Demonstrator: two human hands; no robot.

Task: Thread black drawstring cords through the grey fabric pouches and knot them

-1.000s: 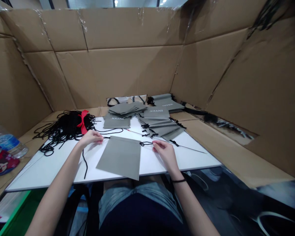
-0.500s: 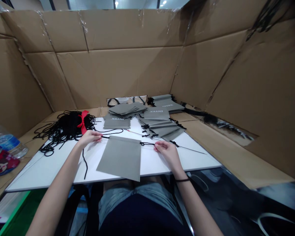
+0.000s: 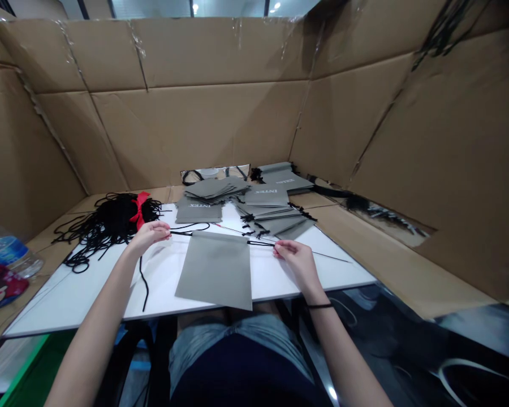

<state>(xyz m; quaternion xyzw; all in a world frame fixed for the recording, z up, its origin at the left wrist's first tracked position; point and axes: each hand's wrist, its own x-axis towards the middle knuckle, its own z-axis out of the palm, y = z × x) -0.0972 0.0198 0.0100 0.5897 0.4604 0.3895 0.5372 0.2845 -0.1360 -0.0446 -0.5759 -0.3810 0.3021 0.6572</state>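
Observation:
A grey drawstring pouch [image 3: 216, 271] hangs stretched between my hands, its lower edge at the front edge of the white board [image 3: 89, 299]. My left hand [image 3: 152, 233] pinches the black cord [image 3: 181, 233] coming out of the pouch's top left corner; a loose tail of cord dangles below that hand. On the other side, my right hand [image 3: 294, 257] grips a doubled loop of black cord running from the top right corner. Both cords look taut. The fingertips partly hide the cord ends.
A bundle of black cords [image 3: 110, 223] tied with red ribbon [image 3: 139, 209] lies left. Grey pouches are piled behind [image 3: 199, 210] and to the right [image 3: 275, 221]. A plastic bottle [image 3: 8, 249] and a red can [image 3: 2, 285] stand far left. Cardboard walls [image 3: 220, 124] surround the board.
My hands have drawn apart, the right one moving right and the left one slightly left. The cord loop on the right is straighter, and the pouch has shifted a little right.

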